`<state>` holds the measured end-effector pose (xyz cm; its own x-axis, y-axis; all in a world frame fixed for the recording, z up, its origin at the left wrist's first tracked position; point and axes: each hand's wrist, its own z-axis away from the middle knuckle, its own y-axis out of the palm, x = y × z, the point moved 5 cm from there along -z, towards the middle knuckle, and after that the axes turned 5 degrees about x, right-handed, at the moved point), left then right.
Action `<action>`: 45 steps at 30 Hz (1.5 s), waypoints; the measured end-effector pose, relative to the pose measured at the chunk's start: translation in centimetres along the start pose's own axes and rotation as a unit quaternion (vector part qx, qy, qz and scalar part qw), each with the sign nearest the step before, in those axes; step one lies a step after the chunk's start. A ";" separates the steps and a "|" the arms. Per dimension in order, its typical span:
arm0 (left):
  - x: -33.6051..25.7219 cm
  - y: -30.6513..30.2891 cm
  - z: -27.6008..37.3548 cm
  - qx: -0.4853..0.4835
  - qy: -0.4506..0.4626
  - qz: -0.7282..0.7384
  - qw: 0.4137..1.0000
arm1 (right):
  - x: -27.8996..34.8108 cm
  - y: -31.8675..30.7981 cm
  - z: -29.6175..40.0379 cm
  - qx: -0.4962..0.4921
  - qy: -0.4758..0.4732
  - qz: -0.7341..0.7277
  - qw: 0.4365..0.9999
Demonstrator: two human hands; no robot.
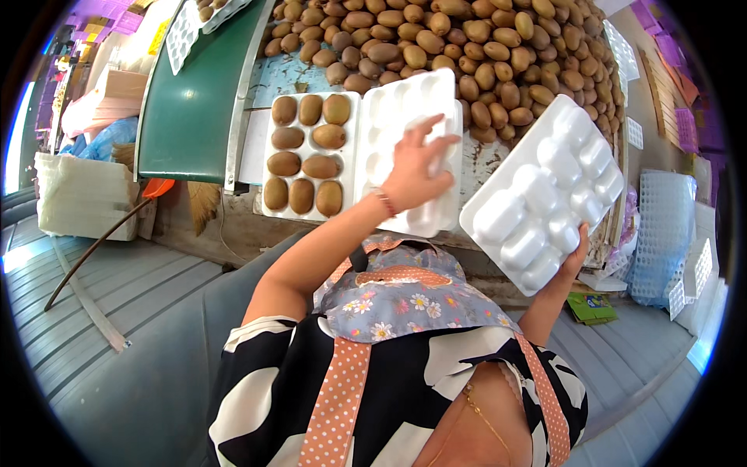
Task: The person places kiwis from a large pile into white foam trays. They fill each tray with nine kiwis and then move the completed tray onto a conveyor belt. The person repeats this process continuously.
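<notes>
My left hand (417,169) is over an unfilled white plastic fruit tray (376,157), its fingers spread and somewhat blurred; whether it touches the tray I cannot tell. Another white tray edge shows beneath that tray at its right. My right hand (575,251) grips the lower right edge of a tilted white molded tray (537,192), its rounded cup undersides facing up. Left of my left hand lies a white tray filled with kiwifruit (321,166) in rows, touching or nearly touching the unfilled one. Beyond the trays is a large heap of brown kiwifruit (484,52).
A green conveyor belt (189,111) with a metal side rail runs at the left, a partly filled tray (187,35) at its far end. A long-handled tool with an orange head (157,187) leans below it. Stacked plastic trays (662,233) stand at the right.
</notes>
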<state>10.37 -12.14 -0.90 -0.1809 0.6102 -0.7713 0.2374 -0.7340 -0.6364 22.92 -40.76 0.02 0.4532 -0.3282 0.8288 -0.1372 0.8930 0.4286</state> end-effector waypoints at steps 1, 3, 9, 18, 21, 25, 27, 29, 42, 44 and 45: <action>0.0 -3.8 1.4 -0.023 0.016 0.027 0.999 | -0.4 0.3 0.0 0.012 0.001 -0.009 1.000; 2.0 -10.5 4.3 -0.038 0.011 0.112 0.993 | -1.0 0.0 -0.8 0.031 0.000 -0.030 0.999; 20.0 -16.9 14.6 -0.137 -0.303 0.103 0.938 | -8.2 9.4 -3.3 0.057 0.067 0.099 0.991; 25.5 -10.9 16.0 -0.097 -0.221 0.394 0.887 | -23.9 24.9 -2.2 0.194 0.149 0.161 0.956; 24.8 -10.3 15.8 -0.101 -0.201 0.666 0.711 | -24.7 25.8 -1.7 0.227 0.123 0.310 0.915; 25.4 -10.4 15.2 -0.089 -0.229 0.582 0.775 | -23.9 24.5 -0.7 0.198 0.076 0.405 0.889; 27.2 -8.6 15.2 -0.047 -0.243 0.568 0.785 | -24.6 24.2 -0.4 0.163 0.120 0.339 0.919; 26.4 -9.4 14.9 -0.035 -0.238 0.575 0.782 | -24.1 25.4 0.7 0.138 0.125 0.306 0.934; 24.9 -11.1 15.7 0.000 -0.213 0.647 0.732 | -25.6 24.7 2.1 0.211 0.269 0.164 0.925; 25.1 -10.6 16.0 -0.003 -0.208 0.667 0.715 | -25.3 25.5 2.1 0.219 0.260 0.158 0.927; 25.0 -10.6 16.1 -0.004 -0.204 0.672 0.712 | -24.8 26.1 2.3 0.212 0.251 0.164 0.930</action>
<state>-12.06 6.08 -13.68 -0.0483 -0.7798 -0.6242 0.4627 -0.5713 0.6779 6.06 -10.07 -8.50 0.6648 0.2203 0.7138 -0.6275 0.6832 0.3736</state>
